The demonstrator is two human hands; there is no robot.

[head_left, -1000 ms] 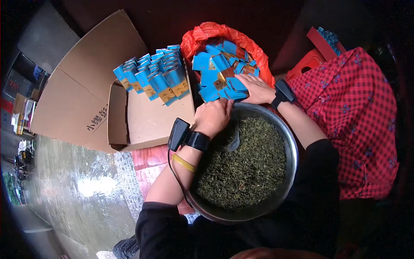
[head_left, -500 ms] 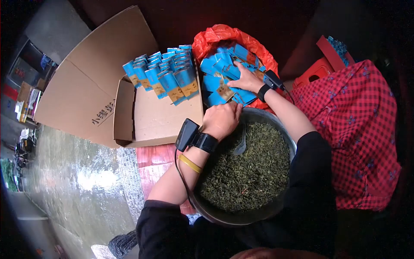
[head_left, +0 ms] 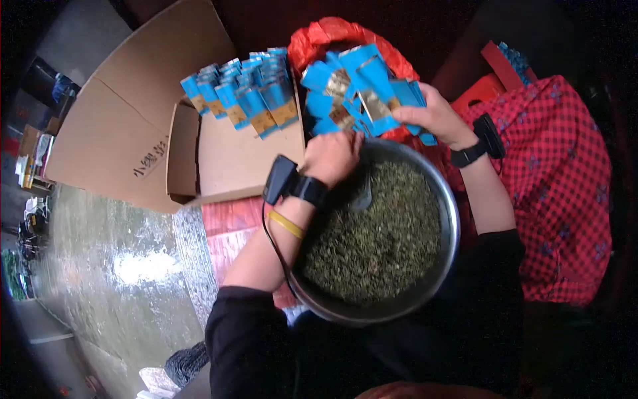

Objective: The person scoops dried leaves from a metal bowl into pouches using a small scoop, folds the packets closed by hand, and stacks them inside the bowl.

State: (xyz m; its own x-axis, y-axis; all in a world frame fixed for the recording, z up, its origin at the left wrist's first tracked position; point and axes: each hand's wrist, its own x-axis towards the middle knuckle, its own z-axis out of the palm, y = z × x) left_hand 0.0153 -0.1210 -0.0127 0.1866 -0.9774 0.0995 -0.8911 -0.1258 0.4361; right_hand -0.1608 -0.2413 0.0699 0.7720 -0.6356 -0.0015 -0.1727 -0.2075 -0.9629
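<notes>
My right hand (head_left: 438, 120) is closed round several blue-and-gold packets (head_left: 375, 113), which fan out to its left over the red plastic bag (head_left: 399, 56). More loose packets lie in that bag. My left hand (head_left: 331, 157) is curled at the far left rim of a metal basin (head_left: 454, 226), beside the bag. Its fingertips are hidden, and I cannot make out what they hold. Dried, dark green leaves (head_left: 379, 246) that look like tea fill the basin. A clear scoop (head_left: 362, 198) rests on them near my left hand.
Left of the bag, an open cardboard box (head_left: 246, 169) holds rows of upright blue packets (head_left: 242, 100). Its large flap (head_left: 113, 126) leans out to the left. A red checked cloth (head_left: 558, 199) covers something at the right, near a red stool (head_left: 482, 93).
My right hand has lifted from the pile and drawn right, with several packets now in its grip. My left hand stays by the basin rim. The whole view has shifted slightly.
</notes>
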